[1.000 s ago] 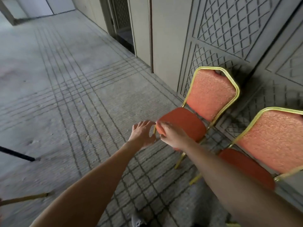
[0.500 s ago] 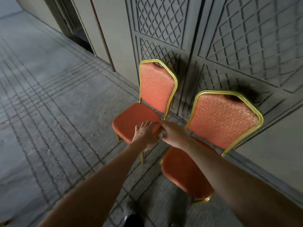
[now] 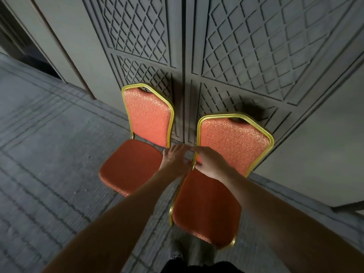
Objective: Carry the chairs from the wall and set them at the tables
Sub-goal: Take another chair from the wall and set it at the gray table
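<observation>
From the head camera, two orange chairs with gold frames stand side by side, backs to the patterned wall (image 3: 246, 46). The left chair (image 3: 137, 154) sits slightly farther away; the right chair (image 3: 216, 184) is nearer. The left hand (image 3: 175, 159) and right hand (image 3: 210, 162) reach between them, fingers spread loosely, gripping nothing.

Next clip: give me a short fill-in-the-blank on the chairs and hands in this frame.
1. ____ chairs stand against the patterned wall.
2. The left chair and right chair have gold frames and ____ upholstery.
3. The left hand and right hand are both ____, holding nothing.

Missing words: two; red; empty
</observation>
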Demonstrator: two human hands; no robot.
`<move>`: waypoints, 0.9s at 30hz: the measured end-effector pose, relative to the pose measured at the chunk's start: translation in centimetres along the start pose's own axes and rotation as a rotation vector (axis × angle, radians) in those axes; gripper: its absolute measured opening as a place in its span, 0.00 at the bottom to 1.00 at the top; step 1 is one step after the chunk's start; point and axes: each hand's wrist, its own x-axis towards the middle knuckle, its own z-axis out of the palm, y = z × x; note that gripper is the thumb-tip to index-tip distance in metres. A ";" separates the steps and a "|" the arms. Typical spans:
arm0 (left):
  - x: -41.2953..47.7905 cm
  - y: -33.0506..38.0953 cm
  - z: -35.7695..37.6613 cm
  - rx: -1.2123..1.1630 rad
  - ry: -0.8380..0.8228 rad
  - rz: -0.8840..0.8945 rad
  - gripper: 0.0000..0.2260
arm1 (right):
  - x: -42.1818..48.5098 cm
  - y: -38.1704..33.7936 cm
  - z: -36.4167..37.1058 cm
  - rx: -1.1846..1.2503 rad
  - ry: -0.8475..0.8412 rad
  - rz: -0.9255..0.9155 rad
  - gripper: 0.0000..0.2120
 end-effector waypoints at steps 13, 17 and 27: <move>1.6 -7.7 -4.7 0.071 0.081 -0.138 0.24 | 9.1 -4.9 1.8 -0.008 -0.050 -0.167 0.29; 2.7 -13.1 -7.1 0.056 0.095 -0.136 0.25 | 13.2 -8.7 3.4 -0.031 -0.064 -0.172 0.29; 6.2 -32.4 -15.4 0.037 -0.003 -0.033 0.24 | 25.7 -22.7 8.9 0.013 -0.016 0.066 0.25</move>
